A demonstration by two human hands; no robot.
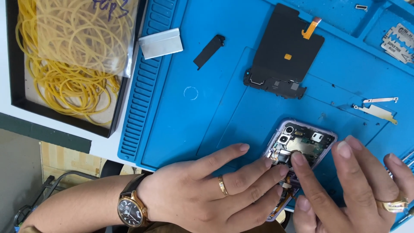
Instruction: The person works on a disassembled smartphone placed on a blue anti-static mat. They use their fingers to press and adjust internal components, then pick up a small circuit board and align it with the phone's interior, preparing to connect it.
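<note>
Opened phone (302,144), back cover off, lies near the near edge of the blue work mat (181,129), right of centre, camera end pointing far; lilac frame, board and camera modules exposed. Left hand (202,194) comes in from the near left, fingers spread loosely and flat, middle and ring fingertips resting on the phone's left edge beside the board; not gripping anything, just steadying. Watch on that wrist, ring on one finger. Right hand (345,194) comes in from the near right, index fingertip pressed down on a small part at the middle of the board, other fingers open and lifted clear; gold ring on one finger. Can't tell whether anything is pinched under the fingertip. Far of the phone, on the mat: black inner cover panel (282,49) with an orange flex tab, well apart from the phone. Left of it, a small black strip (209,51) and a grey plastic wedge (161,43) at the mat's ribbed edge. Right side: thin metal brackets (379,108), razor blade (399,43) in a far right compartment. Far left, off the mat: black tray (13,64) of yellow rubber bands (64,77), clear bag on top.
</note>
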